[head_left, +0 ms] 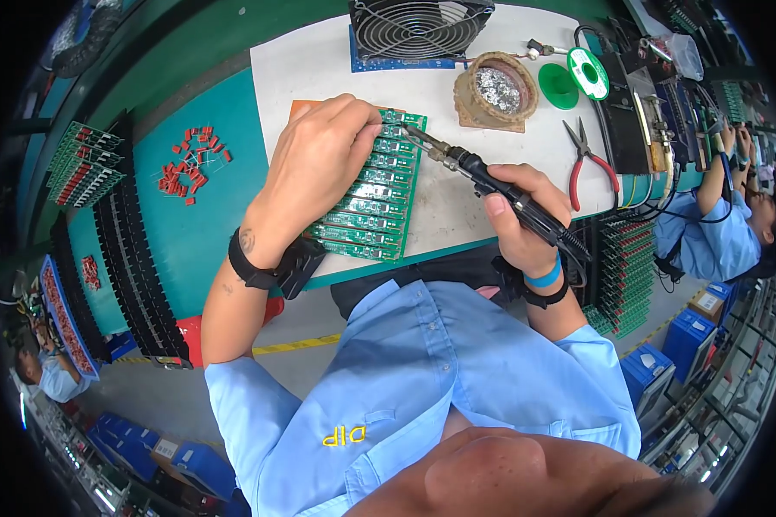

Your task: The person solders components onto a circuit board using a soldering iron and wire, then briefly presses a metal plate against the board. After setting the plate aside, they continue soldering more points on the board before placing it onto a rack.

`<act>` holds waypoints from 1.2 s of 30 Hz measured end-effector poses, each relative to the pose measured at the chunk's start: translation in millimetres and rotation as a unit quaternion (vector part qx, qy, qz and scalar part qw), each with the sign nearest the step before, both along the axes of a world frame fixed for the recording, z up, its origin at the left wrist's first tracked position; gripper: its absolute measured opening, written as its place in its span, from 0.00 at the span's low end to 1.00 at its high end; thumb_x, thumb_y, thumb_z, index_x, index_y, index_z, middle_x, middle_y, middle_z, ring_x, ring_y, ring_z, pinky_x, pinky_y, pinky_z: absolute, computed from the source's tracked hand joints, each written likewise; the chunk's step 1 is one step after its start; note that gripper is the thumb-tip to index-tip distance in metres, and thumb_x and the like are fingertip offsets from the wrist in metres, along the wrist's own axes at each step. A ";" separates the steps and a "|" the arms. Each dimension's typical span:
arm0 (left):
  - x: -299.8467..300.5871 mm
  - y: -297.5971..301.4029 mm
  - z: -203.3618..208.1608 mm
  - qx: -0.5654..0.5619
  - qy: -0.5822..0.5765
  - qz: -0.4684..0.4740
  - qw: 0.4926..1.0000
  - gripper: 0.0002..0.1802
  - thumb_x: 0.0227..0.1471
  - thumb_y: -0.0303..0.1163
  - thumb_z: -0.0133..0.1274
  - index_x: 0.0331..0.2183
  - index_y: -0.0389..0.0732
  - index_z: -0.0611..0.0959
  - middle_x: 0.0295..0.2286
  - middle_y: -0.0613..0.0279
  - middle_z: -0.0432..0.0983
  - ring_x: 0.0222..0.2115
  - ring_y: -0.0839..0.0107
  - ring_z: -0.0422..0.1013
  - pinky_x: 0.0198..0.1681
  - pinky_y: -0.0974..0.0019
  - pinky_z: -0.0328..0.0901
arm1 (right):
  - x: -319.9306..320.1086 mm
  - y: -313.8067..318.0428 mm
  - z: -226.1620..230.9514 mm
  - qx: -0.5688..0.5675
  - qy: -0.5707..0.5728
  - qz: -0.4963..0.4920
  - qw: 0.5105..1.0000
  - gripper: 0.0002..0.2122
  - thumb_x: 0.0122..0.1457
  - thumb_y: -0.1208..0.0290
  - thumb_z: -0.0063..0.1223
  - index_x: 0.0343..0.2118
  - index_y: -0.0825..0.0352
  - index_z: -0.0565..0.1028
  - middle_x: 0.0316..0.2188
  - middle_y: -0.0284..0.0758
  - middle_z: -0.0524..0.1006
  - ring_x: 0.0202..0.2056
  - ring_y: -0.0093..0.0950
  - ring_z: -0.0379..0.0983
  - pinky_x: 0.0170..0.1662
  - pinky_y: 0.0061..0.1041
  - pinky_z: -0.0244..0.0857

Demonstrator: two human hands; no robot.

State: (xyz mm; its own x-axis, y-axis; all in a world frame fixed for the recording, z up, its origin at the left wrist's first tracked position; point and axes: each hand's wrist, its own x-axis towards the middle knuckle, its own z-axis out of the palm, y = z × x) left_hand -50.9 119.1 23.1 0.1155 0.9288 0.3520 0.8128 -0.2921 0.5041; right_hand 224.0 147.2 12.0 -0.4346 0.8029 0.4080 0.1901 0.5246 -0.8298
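A green circuit board panel (383, 191), divided into several rows, lies on the white sheet before me. My left hand (317, 155) rests over its upper left part, fingers closed in a pinch near the top row; whatever they grip is hidden. My right hand (530, 215) is wrapped round the black handle of a soldering iron (478, 171). The iron's metal tip points left at the panel's top right corner, close to my left fingertips. Whether the tip touches the panel I cannot tell. An orange edge shows behind my left hand.
Beyond the panel stand a fan (420, 30), a pot of silvery scraps (497, 90) and a green solder spool (587, 73). Red-handled pliers (588, 164) lie right. Loose red components (190, 168) and black racks (134, 246) are left. Stacked boards (625, 267) and a co-worker (707, 228) are right.
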 end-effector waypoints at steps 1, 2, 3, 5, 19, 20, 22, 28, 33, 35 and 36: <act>0.1 0.2 -0.4 -0.001 -0.001 0.000 1.000 0.04 0.53 0.24 0.59 0.32 0.36 0.81 0.29 0.56 0.79 0.31 0.53 0.75 0.40 0.56 0.67 | -0.2 0.2 -0.3 0.000 0.000 0.000 1.000 0.12 0.56 0.76 0.61 0.42 0.75 0.78 0.32 0.39 0.82 0.29 0.23 0.78 0.35 0.20 0.70; 0.3 0.2 -0.8 0.000 -0.001 -0.001 1.000 0.04 0.52 0.24 0.59 0.32 0.36 0.81 0.29 0.56 0.79 0.31 0.53 0.75 0.39 0.56 0.67 | -0.3 0.3 -0.5 -0.001 -0.001 0.001 1.000 0.12 0.56 0.76 0.61 0.42 0.75 0.78 0.31 0.39 0.82 0.29 0.23 0.78 0.34 0.20 0.70; 0.6 0.3 -1.3 0.000 -0.002 -0.002 1.000 0.04 0.52 0.24 0.59 0.32 0.36 0.81 0.29 0.56 0.79 0.31 0.53 0.75 0.39 0.56 0.68 | -0.3 0.4 -0.7 -0.001 -0.001 0.001 1.000 0.12 0.56 0.76 0.61 0.42 0.75 0.78 0.31 0.39 0.82 0.29 0.23 0.78 0.34 0.20 0.70; 0.5 0.4 -1.4 0.001 -0.003 -0.002 1.000 0.04 0.52 0.24 0.59 0.32 0.36 0.81 0.29 0.55 0.79 0.31 0.53 0.75 0.38 0.56 0.68 | -0.5 0.8 -0.2 0.002 -0.003 0.004 1.000 0.12 0.56 0.76 0.61 0.42 0.75 0.78 0.31 0.39 0.82 0.29 0.23 0.78 0.34 0.20 0.70; -8.6 -21.2 17.9 -0.027 -0.011 0.057 0.998 0.03 0.54 0.23 0.57 0.32 0.34 0.79 0.29 0.53 0.78 0.28 0.55 0.75 0.33 0.57 0.68 | 8.8 -1.0 0.2 0.035 0.017 -0.004 0.999 0.12 0.58 0.74 0.60 0.43 0.75 0.78 0.32 0.40 0.81 0.28 0.22 0.76 0.33 0.21 0.69; -9.7 -28.1 21.9 -0.040 -0.013 0.077 0.996 0.03 0.55 0.23 0.57 0.32 0.34 0.79 0.31 0.51 0.79 0.30 0.52 0.76 0.34 0.55 0.69 | 14.0 -0.5 -3.1 0.036 0.020 -0.001 0.999 0.12 0.58 0.74 0.60 0.43 0.75 0.78 0.32 0.40 0.81 0.28 0.22 0.76 0.33 0.21 0.69; -12.1 -41.7 25.2 -0.035 -0.040 0.110 0.993 0.04 0.55 0.24 0.57 0.32 0.34 0.79 0.30 0.51 0.79 0.30 0.53 0.76 0.33 0.55 0.70 | 27.8 1.2 -14.8 0.027 0.040 -0.086 0.995 0.13 0.61 0.73 0.57 0.45 0.75 0.77 0.33 0.38 0.80 0.29 0.21 0.74 0.34 0.21 0.68; -20.7 -73.9 25.4 -0.170 -0.057 0.274 0.945 0.08 0.57 0.29 0.59 0.33 0.34 0.79 0.24 0.49 0.80 0.27 0.54 0.79 0.30 0.60 0.71 | 22.9 17.2 -30.3 -0.018 0.039 -0.190 0.981 0.14 0.67 0.73 0.50 0.52 0.74 0.73 0.34 0.35 0.77 0.31 0.20 0.71 0.36 0.21 0.66; -16.7 -78.0 12.8 -0.145 -0.074 0.255 0.953 0.12 0.56 0.32 0.63 0.34 0.34 0.80 0.19 0.52 0.77 0.24 0.59 0.78 0.26 0.62 0.67 | 22.5 16.0 -34.1 -0.056 0.161 -0.157 0.973 0.16 0.69 0.72 0.48 0.57 0.73 0.69 0.36 0.36 0.77 0.32 0.19 0.70 0.38 0.20 0.66; -18.7 -75.5 14.7 -0.195 -0.053 0.240 0.950 0.13 0.55 0.34 0.63 0.32 0.34 0.81 0.23 0.48 0.80 0.27 0.53 0.80 0.29 0.58 0.70 | 24.8 13.4 -34.4 -0.059 0.159 -0.162 0.972 0.17 0.69 0.72 0.49 0.58 0.73 0.68 0.37 0.37 0.77 0.32 0.19 0.70 0.37 0.20 0.66; -19.7 -74.0 16.5 -0.219 -0.041 0.232 0.947 0.13 0.54 0.35 0.63 0.31 0.34 0.82 0.25 0.46 0.82 0.28 0.50 0.80 0.30 0.57 0.71 | 25.0 12.7 -34.5 -0.059 0.167 -0.153 0.972 0.17 0.69 0.72 0.49 0.58 0.73 0.68 0.37 0.37 0.77 0.32 0.19 0.70 0.37 0.20 0.66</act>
State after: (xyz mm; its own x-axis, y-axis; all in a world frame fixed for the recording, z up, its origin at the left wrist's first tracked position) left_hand -70.7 45.2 39.6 -0.3527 0.9316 -0.0879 0.7548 0.3388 0.5617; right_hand 249.0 160.0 -22.5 -0.0261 0.9236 0.3826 0.0315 0.3833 -0.9231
